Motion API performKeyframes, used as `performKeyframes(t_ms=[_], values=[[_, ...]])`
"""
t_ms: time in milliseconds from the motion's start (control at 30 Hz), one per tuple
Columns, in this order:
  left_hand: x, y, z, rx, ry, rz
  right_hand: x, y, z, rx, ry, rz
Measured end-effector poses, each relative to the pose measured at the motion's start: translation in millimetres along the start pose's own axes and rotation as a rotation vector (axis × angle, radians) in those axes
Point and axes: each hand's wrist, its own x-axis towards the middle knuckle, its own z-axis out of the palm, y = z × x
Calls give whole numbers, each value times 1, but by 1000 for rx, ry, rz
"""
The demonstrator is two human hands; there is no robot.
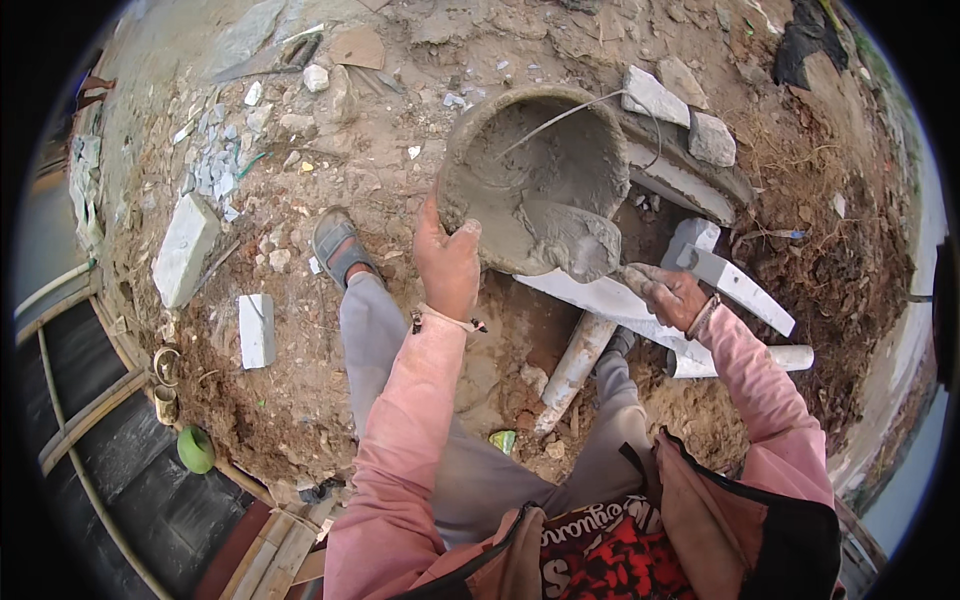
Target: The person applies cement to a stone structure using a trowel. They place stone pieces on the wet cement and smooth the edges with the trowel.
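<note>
A round bucket (462,150) coated in grey mortar is tilted, its mouth toward me, with a thin wire handle lying across it. Wet mortar (560,165) covers its inside. My left hand (448,262) is closed on the near left part of the rim, thumb on the inner side. In my right hand (668,295), at the bucket's near right edge, is the handle of a trowel (578,240). The mortar-smeared blade reaches into the bucket's mouth, and the fingers hide most of the handle.
White blocks (742,288) and a pale slab lie right of the bucket. Pipes (577,370) rest between my feet and to the right. More blocks (186,250) and rubble lie left. Bamboo poles (95,420) frame a dark surface at lower left, near a green round object (196,449).
</note>
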Motion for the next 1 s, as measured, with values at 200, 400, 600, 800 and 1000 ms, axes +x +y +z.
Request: performKeyframes(t_ms=[200, 400, 600, 800, 1000], values=[[6, -8, 15, 87, 11, 12, 17, 43, 65, 741, 17, -171], [4, -7, 0, -113, 148, -56, 23, 47, 90, 975, -195, -206], [14, 7, -21, -33, 307, -153, 10, 59, 72, 1037, 64, -348], [20, -4, -16, -39, 178, -124, 53, 114, -9, 992, 338, -337], [14, -5, -52, 135, 195, -135, 171, 137, -42, 1001, 363, -66]])
